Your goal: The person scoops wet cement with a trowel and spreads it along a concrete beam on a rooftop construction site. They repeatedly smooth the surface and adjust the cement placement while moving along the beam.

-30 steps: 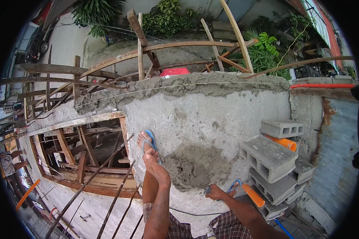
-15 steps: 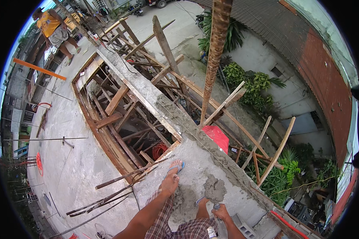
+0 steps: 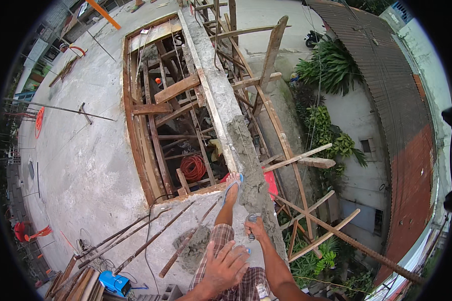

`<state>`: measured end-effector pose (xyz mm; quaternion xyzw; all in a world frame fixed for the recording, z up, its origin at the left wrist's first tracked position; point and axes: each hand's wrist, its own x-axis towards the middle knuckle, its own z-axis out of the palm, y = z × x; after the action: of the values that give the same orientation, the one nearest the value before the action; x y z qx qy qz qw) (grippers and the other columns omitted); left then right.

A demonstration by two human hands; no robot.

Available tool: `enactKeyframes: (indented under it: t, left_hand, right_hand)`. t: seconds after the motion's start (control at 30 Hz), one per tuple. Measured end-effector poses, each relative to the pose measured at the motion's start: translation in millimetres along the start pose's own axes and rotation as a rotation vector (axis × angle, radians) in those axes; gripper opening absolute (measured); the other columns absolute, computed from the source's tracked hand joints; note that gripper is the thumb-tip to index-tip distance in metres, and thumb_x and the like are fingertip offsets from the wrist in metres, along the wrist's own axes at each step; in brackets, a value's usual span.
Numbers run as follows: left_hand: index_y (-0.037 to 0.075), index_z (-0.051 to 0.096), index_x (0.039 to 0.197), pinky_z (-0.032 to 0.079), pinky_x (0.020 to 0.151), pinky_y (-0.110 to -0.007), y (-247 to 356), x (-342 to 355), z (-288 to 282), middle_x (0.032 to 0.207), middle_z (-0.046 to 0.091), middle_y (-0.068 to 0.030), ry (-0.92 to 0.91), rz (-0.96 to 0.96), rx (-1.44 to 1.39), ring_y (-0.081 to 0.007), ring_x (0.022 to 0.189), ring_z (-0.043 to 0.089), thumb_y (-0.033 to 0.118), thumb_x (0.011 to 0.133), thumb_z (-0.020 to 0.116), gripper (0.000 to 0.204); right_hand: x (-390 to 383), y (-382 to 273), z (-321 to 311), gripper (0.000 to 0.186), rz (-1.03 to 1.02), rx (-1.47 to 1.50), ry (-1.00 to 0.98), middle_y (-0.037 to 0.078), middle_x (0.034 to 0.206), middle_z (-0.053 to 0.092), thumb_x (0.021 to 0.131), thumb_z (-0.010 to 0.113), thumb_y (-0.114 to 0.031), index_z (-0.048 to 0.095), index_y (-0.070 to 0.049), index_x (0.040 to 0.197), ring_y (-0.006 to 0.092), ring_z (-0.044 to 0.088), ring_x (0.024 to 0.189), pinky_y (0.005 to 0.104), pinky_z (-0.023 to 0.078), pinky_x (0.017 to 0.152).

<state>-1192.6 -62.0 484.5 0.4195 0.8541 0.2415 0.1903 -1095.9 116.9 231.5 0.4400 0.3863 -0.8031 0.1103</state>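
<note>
My right hand (image 3: 256, 229) is closed round the handle of a trowel (image 3: 253, 217) at the inner side of a narrow concrete ledge. Most of the trowel's blade is hidden or hard to make out. Just beyond it, wet grey mortar (image 3: 253, 188) lies along the ledge. My left hand (image 3: 227, 266) hangs over my checked shorts, fingers spread and holding nothing. A pile of mortar (image 3: 193, 247) sits on the slab to the left of my leg. My sandalled foot (image 3: 232, 186) stands at the corner of the framed opening.
A deep opening with timber props (image 3: 176, 90) and a coil of red hose (image 3: 193, 168) lies ahead. Right of the ledge is a drop, with scaffold boards (image 3: 306, 155) and a slanting rusty rebar (image 3: 356, 246). Steel bars (image 3: 153, 240) and a blue machine (image 3: 114, 283) lie left.
My trowel hand has moved forward to the ledge; the mortar lump no longer shows on the blade. My left hand has left my knee and spread open. The view has turned and shifted forward.
</note>
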Motion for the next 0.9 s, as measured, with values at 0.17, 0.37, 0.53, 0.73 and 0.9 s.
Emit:
enactKeyframes:
  t: [0.17,0.37,0.53,0.73,0.9]
  left_hand:
    - [0.008,0.057,0.125,0.029,0.101,-0.062,-84,72,-84,0.124,0.055,-0.0189,-0.458,-0.778,0.556,-0.0366,0.120,0.051,0.041,0.078,0.069,0.059]
    - [0.003,0.047,0.131,0.039,0.096,-0.049,-86,46,-80,0.105,0.066,-0.0186,-0.776,-0.787,0.474,-0.0345,0.090,0.065,0.028,0.091,0.056,0.048]
    - [0.010,0.061,0.120,0.050,0.079,-0.050,-94,101,-79,0.103,0.069,-0.0111,-0.646,-1.312,0.260,-0.0336,0.085,0.066,0.038,0.089,0.056,0.042]
    - [0.011,0.063,0.118,0.050,0.079,-0.051,-128,156,-80,0.100,0.069,-0.0113,-0.654,-1.428,0.239,-0.0340,0.085,0.066,0.041,0.088,0.056,0.042]
    - [0.012,0.064,0.116,0.049,0.078,-0.052,-127,154,-72,0.098,0.070,-0.0113,-0.660,-1.498,0.210,-0.0343,0.085,0.067,0.042,0.088,0.056,0.042]
  right_hand:
    - [112,-99,21,0.021,-0.082,0.023,0.042,0.003,0.054,0.047,0.077,0.063,-0.003,0.046,-0.006,0.065,0.0137,0.046,0.040,0.0321,0.042,0.040]
    - [255,-199,14,0.016,-0.074,-0.004,0.162,0.005,0.055,0.048,0.074,0.060,-0.002,0.047,-0.006,0.065,0.0146,0.046,0.040,0.0336,0.041,0.038]
    - [402,-264,-19,0.013,-0.097,-0.255,0.134,0.004,0.056,0.048,0.077,0.058,-0.004,0.048,-0.006,0.070,0.0151,0.046,0.041,0.0332,0.039,0.039]
    - [592,-266,-9,0.019,-0.180,-0.678,0.354,0.014,0.070,0.061,0.078,0.063,-0.013,0.054,0.000,0.089,0.0263,0.062,0.060,0.0401,0.051,0.054]
    - [584,-221,-9,0.044,-0.101,-1.348,0.551,0.027,0.100,0.064,0.077,0.068,-0.015,0.049,0.003,0.113,0.0427,0.062,0.099,0.0499,0.050,0.085]
